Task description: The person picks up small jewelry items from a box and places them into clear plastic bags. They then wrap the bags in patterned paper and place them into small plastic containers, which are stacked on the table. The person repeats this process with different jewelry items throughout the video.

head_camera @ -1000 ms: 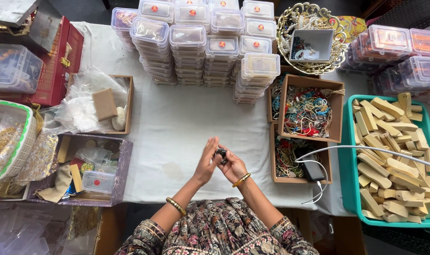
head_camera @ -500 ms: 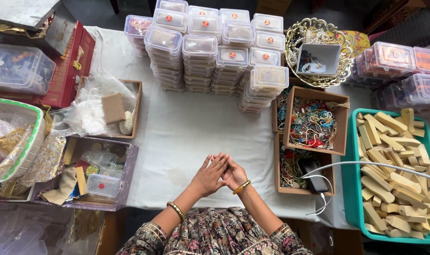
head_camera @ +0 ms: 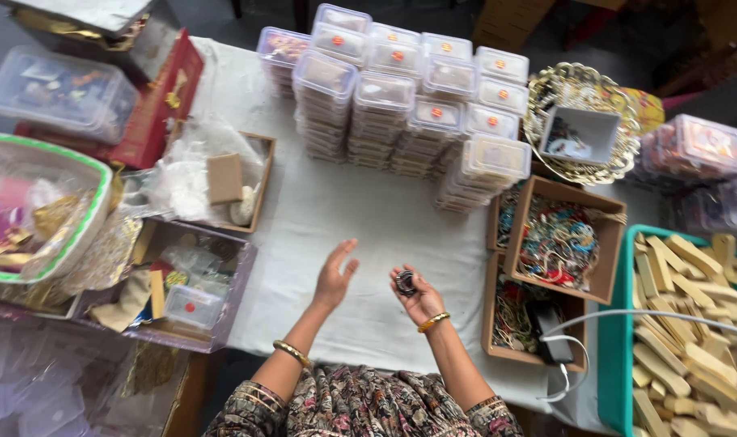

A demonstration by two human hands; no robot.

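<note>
Your right hand (head_camera: pixel 417 298) pinches a small dark ring (head_camera: pixel 406 282) near the table's (head_camera: pixel 360 218) front edge; your left hand (head_camera: pixel 334 275) is open, empty.

Clear plastic lidded boxes (head_camera: pixel 401 105) stood in tall stacks at the far centre of the counter (head_camera: pixel 368 235); most lids carried a small round red-orange sticker (head_camera: pixel 436 112). More clear boxes (head_camera: pixel 696 150), with pink contents, stood at the far right. A clear lidded tub (head_camera: pixel 57 89) rested at the far left on a flat red box with gold trim (head_camera: pixel 158 105). An open brown cardboard box (head_camera: pixel 247 174) at left held crumpled clear bags. Nearer, a dark open box (head_camera: pixel 223 291) contained a small clear box with a red sticker (head_camera: pixel 191 307). Two open brown cardboard boxes (head_camera: pixel 595 243) (head_camera: pixel 498 324) stood at right, beside a teal tray (head_camera: pixel 619 340).
</note>
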